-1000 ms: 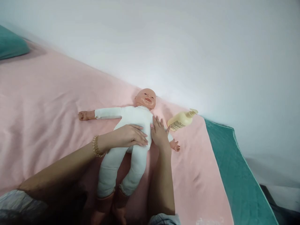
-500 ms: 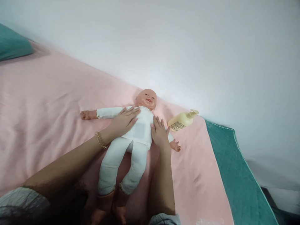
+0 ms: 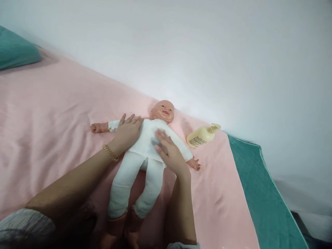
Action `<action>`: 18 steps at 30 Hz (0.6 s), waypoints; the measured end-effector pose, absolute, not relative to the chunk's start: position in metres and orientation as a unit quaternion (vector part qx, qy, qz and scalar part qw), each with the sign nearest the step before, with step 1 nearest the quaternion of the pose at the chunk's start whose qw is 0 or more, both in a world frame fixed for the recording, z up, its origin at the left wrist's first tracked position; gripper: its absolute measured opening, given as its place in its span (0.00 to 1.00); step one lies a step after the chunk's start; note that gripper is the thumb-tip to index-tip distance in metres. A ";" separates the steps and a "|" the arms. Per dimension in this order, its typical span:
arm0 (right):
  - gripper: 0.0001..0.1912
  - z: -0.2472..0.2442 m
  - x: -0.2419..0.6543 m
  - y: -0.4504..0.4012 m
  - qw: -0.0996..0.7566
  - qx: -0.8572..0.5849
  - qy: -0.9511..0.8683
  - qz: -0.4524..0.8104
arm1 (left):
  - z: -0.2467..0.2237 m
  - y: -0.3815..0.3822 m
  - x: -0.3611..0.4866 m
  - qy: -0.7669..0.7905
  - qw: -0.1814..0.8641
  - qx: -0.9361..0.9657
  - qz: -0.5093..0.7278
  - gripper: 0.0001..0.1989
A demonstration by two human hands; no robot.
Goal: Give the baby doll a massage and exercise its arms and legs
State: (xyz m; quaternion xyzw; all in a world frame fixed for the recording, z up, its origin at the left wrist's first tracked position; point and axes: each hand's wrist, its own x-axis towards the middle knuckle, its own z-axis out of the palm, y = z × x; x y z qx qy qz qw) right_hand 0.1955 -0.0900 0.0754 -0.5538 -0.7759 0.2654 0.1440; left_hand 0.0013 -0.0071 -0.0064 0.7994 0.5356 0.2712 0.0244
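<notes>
On its back lies a baby doll [image 3: 147,138] with a white cloth body and a bare plastic head, its arms spread wide. My left hand [image 3: 129,131] rests flat at the doll's side and upper arm, on the left of its chest, fingers stretched out. Over the doll's belly and chest is my right hand [image 3: 169,152], its fingers spread and slightly blurred. Neither hand grips anything. Beyond the doll's arm on the right, a pale yellow pump bottle [image 3: 201,136] lies tilted, with printed text on its side.
A pink sheet [image 3: 57,114] lies under the doll. Along the right runs a green quilted cover [image 3: 261,186]. The corner of a green pillow [image 3: 18,50] shows at the far left. A white wall [image 3: 207,62] rises behind the bed.
My left hand has slid left, off the doll's chest to its side and upper arm. My right hand has moved left from the doll's side onto its middle. The bottle stays put.
</notes>
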 end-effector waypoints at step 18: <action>0.26 0.049 0.186 -0.077 0.133 -0.531 -0.799 0.249 | -0.006 -0.007 0.001 0.540 0.015 0.804 0.249 0.24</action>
